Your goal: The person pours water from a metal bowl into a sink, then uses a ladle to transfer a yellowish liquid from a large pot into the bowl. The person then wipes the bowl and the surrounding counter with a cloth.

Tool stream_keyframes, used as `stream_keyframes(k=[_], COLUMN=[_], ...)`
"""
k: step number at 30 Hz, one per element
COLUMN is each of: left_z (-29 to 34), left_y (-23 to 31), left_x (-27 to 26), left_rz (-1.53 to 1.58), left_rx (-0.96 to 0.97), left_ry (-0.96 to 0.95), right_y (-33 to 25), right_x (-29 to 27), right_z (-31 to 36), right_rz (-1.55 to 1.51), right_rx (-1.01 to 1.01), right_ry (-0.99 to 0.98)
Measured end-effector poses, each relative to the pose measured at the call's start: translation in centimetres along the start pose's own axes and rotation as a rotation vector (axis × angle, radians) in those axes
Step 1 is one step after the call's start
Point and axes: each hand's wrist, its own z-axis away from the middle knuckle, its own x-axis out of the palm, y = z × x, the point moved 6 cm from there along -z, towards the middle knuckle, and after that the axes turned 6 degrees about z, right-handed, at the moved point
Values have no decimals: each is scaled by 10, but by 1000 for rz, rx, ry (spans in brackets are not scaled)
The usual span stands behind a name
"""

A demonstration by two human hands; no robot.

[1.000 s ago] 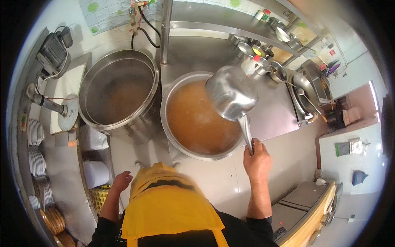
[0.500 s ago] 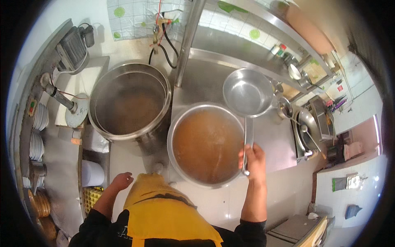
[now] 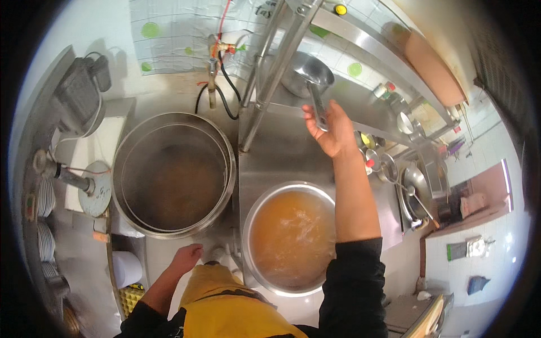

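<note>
My right hand (image 3: 332, 129) reaches forward, palm up, with its fingers loosely around the handle of a metal saucepan (image 3: 307, 73). The saucepan is at the shelf rack behind the counter; whether it rests on the lower shelf I cannot tell. Under my right forearm stands a wide metal basin (image 3: 248, 248) of cloudy orange-brown liquid, its surface rippled. My left hand (image 3: 187, 259) hangs with curled fingers, holding nothing visible, near a big steel pot (image 3: 125, 211). Dark brown liquid steams inside that pot.
A tap with a black hose (image 3: 213, 84) is behind the pot. Metal posts (image 3: 276, 73) hold up the shelves. To the right are a wok (image 3: 414, 186) and a ladle (image 3: 411, 191). Stacked plates (image 3: 46, 242) and a white bucket (image 3: 127, 267) stand at left.
My right hand has carried the saucepan forward, from beside the basin to the shelf rack. The basin's liquid now looks brighter and rippled. The view has shifted, and my left hand appears farther right.
</note>
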Motion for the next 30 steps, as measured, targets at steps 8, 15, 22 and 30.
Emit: stream_keyframes(k=[8, 15, 22, 30], left_z=[-107, -162, -163, -116], left_y=[105, 181, 208, 221], left_x=[51, 75, 84, 104], left_rz=[504, 680, 740, 738], left_rx=[-100, -206, -226, -145], left_ry=[-162, -116, -91, 23], right_y=[87, 247, 279, 270], right_x=[-166, -239, -254, -291], right_z=[265, 376, 375, 395], right_rz=[1414, 639, 363, 329], right_rx=[-323, 282, 92, 21], right_ry=[875, 1134, 1136, 1093])
